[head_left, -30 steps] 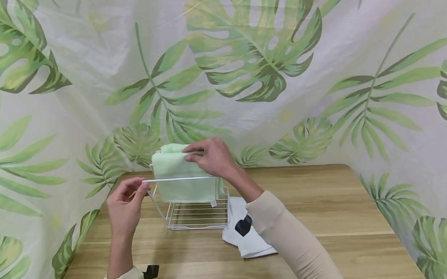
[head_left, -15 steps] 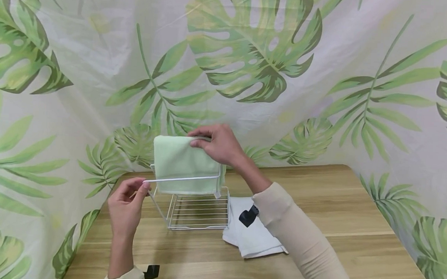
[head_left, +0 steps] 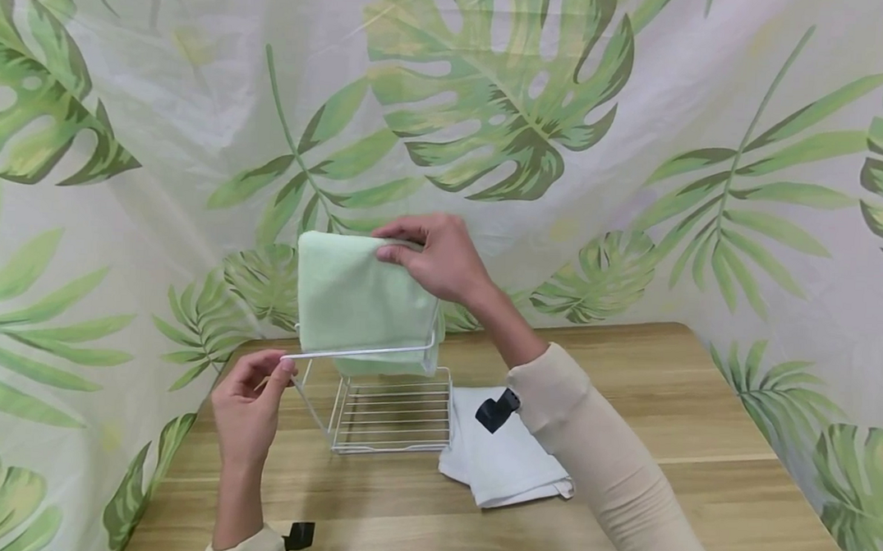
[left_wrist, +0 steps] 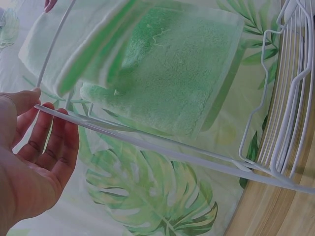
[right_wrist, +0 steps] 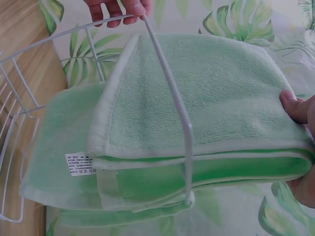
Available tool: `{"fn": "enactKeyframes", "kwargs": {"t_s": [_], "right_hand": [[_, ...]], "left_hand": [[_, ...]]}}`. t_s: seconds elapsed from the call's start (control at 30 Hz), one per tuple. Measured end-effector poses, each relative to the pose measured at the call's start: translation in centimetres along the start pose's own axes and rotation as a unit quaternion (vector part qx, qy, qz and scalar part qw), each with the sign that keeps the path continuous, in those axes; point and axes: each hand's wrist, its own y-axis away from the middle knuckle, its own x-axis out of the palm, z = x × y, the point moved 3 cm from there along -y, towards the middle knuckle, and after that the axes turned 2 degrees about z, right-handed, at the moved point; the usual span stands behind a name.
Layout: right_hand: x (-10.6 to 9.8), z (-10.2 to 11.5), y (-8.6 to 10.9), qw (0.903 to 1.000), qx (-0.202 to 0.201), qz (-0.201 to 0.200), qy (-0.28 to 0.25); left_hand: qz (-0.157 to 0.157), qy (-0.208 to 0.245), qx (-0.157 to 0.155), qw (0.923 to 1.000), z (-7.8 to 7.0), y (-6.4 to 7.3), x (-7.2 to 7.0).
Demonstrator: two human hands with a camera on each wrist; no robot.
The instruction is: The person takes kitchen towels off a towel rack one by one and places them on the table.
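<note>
A folded pale green towel is held up by its top edge, pinched between the thumb and fingers of my right hand. Its lower part sits behind the front top bar of a white wire rack. My left hand pinches the left corner of that bar with thumb and fingertips. In the right wrist view the towel's folded layers and a white printed label show. The left wrist view has green terry layers hanging beyond the rack's rail.
A folded white towel lies on the wooden table to the right of the rack, partly behind my right sleeve. The rack's lower shelf of wires stands on the table. A leaf-print curtain hangs behind the table.
My right hand has risen, drawing the green towel upward behind the rack's front bar, so its lower edge sits higher. My left hand has stayed on the rack's corner.
</note>
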Motion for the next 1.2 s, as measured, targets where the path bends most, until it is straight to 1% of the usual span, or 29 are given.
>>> {"fn": "enactKeyframes", "kwargs": {"t_s": [0.27,0.47,0.7,0.9,1.03,1.2], "right_hand": [[-1.3,1.1,-0.5,0.9997,-0.002,-0.002,-0.026],[-2.6,1.7,-0.7,0.9995,-0.005,-0.012,-0.027],[-3.9,2.8,-0.9,0.9989,0.002,-0.018,-0.044],[-4.9,3.6,-0.9,0.9994,-0.005,-0.013,-0.032],[-5.8,3.8,-0.7,0.9998,0.008,-0.008,-0.019],[-7.1,4.0,-0.2,0.9999,0.009,-0.004,-0.011]], "left_hand": [[0.0,0.003,0.0,1.0,0.0,0.0,0.0],[0.002,-0.001,0.0,1.0,0.0,0.1,0.0],[0.007,0.003,0.013,0.9999,0.1,0.1,0.0],[0.005,0.003,0.012,0.9999,0.1,0.1,-0.1],[0.005,0.007,0.01,0.9999,0.2,0.1,-0.1],[0.005,-0.008,0.009,0.9999,0.2,0.0,-0.1]]}}
